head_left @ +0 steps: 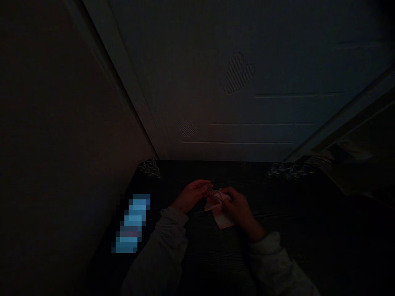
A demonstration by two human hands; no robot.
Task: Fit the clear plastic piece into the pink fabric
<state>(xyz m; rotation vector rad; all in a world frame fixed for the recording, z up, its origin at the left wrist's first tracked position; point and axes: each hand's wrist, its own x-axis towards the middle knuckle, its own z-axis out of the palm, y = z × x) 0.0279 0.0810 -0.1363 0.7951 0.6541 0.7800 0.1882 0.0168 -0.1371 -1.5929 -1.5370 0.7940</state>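
Note:
In dim light, my left hand is closed in a pinch on a small shiny loop-shaped piece, whose exact kind I cannot make out. My right hand grips a pink cloth between thumb and fingers. The cloth is folded up around part of the loop-shaped piece, and its lower corner hangs down over the dark tabletop. Both hands nearly meet at the cloth, so part of the held piece is hidden.
A pile of shiny ring-shaped pieces lies at the back left, another pile at the back right. A lit, blurred-out screen lies at the left. Behind the table stands a pale panel with heart reliefs; a wall closes the left.

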